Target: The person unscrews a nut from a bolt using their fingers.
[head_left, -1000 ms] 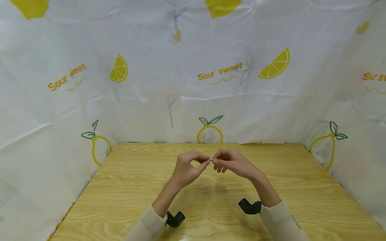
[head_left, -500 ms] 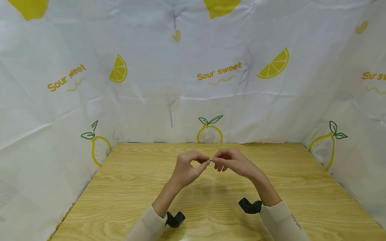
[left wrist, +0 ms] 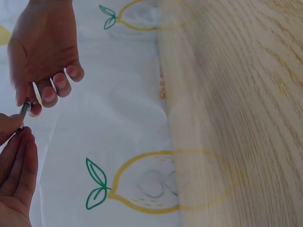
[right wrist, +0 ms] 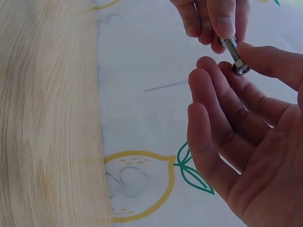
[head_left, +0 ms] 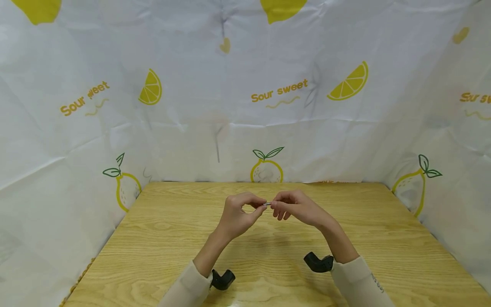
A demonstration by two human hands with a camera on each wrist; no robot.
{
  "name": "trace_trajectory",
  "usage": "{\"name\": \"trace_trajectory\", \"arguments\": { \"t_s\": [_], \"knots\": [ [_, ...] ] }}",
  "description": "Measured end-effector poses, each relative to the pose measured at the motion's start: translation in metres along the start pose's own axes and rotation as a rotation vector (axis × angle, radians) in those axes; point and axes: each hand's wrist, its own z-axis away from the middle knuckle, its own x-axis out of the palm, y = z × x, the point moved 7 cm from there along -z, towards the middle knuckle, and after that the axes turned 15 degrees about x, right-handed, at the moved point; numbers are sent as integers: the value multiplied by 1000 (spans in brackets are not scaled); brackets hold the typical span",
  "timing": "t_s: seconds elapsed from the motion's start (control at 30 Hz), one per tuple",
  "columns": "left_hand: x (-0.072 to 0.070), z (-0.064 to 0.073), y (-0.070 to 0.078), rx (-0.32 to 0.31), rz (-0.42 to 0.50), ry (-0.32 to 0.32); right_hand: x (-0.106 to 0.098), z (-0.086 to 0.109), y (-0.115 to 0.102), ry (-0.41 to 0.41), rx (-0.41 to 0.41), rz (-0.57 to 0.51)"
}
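Threading under way above the worktop's (head_left: 161, 238) middle: bolt (right wrist: 230, 47) pinched in left hand (head_left: 235, 215), nut (right wrist: 241, 68) at its tip nipped by right hand (head_left: 297, 209); next, probably small twists, shank kept straight.

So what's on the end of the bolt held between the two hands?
A hex nut sits on the threaded bolt, pinched by the right hand. The left hand covers the bolt's other end, so its head is hidden.
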Motion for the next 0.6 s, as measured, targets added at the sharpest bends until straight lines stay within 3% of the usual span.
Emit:
{"name": "trace_trajectory", "arguments": {
  "t_s": [0.27, 0.6],
  "knots": [
    [0, 1, -1, 0, 15, 6, -2, 0, 2, 18, -6, -37],
    [1, 0, -1, 11, 11, 7, 1, -2, 2, -6, 9, 1]
  ]
}}
